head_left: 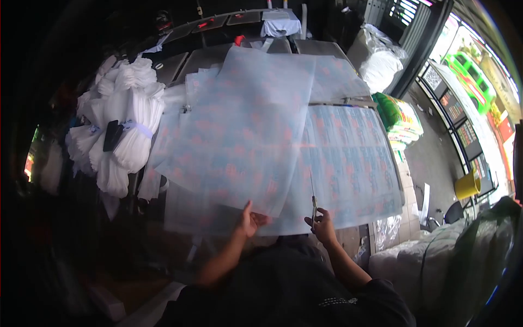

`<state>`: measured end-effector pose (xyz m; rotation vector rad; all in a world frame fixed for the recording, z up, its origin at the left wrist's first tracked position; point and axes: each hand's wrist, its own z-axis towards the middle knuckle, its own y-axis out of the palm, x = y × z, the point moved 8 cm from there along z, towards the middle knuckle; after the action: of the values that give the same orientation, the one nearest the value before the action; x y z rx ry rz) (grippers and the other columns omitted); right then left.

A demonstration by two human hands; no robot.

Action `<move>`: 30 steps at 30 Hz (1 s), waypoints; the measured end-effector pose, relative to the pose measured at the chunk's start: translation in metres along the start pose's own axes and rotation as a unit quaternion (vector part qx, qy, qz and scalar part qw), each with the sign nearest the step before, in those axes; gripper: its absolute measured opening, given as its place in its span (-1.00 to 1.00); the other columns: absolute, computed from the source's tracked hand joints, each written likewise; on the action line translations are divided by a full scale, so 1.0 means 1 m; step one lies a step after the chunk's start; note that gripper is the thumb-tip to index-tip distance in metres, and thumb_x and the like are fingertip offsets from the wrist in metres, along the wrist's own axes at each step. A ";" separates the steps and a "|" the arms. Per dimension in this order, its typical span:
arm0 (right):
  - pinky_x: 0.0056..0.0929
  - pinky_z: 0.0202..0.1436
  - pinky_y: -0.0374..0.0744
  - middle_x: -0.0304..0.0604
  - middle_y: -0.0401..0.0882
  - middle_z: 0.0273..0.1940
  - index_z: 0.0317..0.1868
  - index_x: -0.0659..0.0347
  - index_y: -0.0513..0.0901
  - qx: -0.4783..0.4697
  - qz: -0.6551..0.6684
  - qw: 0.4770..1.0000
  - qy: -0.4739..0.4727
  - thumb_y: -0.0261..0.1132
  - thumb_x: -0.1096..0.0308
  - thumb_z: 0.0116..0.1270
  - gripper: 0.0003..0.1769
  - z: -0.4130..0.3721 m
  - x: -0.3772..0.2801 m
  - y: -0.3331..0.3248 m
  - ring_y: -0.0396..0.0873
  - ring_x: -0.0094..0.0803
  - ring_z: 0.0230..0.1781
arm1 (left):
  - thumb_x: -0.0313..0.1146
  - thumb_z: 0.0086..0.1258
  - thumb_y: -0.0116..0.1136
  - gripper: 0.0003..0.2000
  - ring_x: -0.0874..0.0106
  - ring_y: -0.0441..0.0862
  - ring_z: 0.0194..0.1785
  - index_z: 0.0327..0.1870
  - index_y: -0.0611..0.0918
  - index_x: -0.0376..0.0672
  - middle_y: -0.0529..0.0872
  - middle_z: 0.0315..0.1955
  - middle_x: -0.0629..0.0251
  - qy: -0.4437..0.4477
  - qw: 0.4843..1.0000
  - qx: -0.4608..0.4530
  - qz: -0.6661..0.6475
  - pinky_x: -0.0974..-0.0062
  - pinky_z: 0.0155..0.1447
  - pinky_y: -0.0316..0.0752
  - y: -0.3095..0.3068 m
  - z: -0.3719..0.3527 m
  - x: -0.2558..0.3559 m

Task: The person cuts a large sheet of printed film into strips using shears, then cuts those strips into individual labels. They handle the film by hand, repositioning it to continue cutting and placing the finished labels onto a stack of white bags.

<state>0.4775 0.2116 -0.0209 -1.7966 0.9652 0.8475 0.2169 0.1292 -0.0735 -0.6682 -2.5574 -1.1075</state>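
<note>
My right hand (326,227) grips a pair of scissors (314,203) by the handles, with the thin blades pointing away from me. Beneath them lies a wide translucent sheet (354,163) with rows of faint red and blue print. A second printed sheet (245,125) rests askew over its left half, with a lower corner close to my hands. At that sheet's near edge is my left hand (251,222), thumb raised and fingers apart, with nothing seen in its grasp.
Bundles of white folded material (122,120) tied with a pale band stand at the left. More printed sheets (338,76) lie at the back. Bright green and yellow sacks (397,120) are on the right, with a yellow bucket (467,186) farther out and large wrapped bundles (419,256) nearer me.
</note>
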 end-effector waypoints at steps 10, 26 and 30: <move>-0.52 -0.27 0.47 -0.18 0.57 -0.41 -0.16 0.38 0.49 -0.157 0.170 0.967 0.103 0.30 -0.20 0.17 -0.32 -0.143 -0.026 0.046 0.51 -0.49 -0.42 | -0.21 0.31 0.18 -0.80 0.48 0.45 -0.61 -0.33 0.52 -0.13 0.52 -0.55 0.34 0.047 0.984 0.033 0.166 0.49 -0.53 0.36 0.007 -0.004 0.011; -0.57 -0.45 0.40 -0.23 0.50 -0.52 -0.16 0.29 0.50 -0.234 0.223 0.928 0.186 0.11 -0.28 0.27 -0.33 -0.142 -0.030 0.145 0.47 -0.48 -0.56 | -0.30 0.26 0.23 -0.83 0.48 0.48 -0.48 -0.35 0.52 -0.16 0.51 -0.49 0.34 0.055 0.982 0.044 0.173 0.52 -0.44 0.39 0.006 0.015 -0.010; -0.44 -0.45 0.46 -0.17 0.45 -0.56 -0.25 0.26 0.44 -0.156 0.245 0.945 0.152 0.15 -0.26 0.26 -0.37 -0.113 -0.033 0.152 0.50 -0.40 -0.55 | -0.32 0.30 0.17 -0.76 0.31 0.59 -0.25 -0.21 0.49 -0.33 0.55 -0.33 0.16 0.067 0.991 0.009 0.115 0.33 -0.23 0.55 0.016 0.026 -0.012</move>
<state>0.3454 0.0722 -0.0111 -2.0272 1.5976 1.0950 0.2333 0.1543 -0.0861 -0.8297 -2.3068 -1.0154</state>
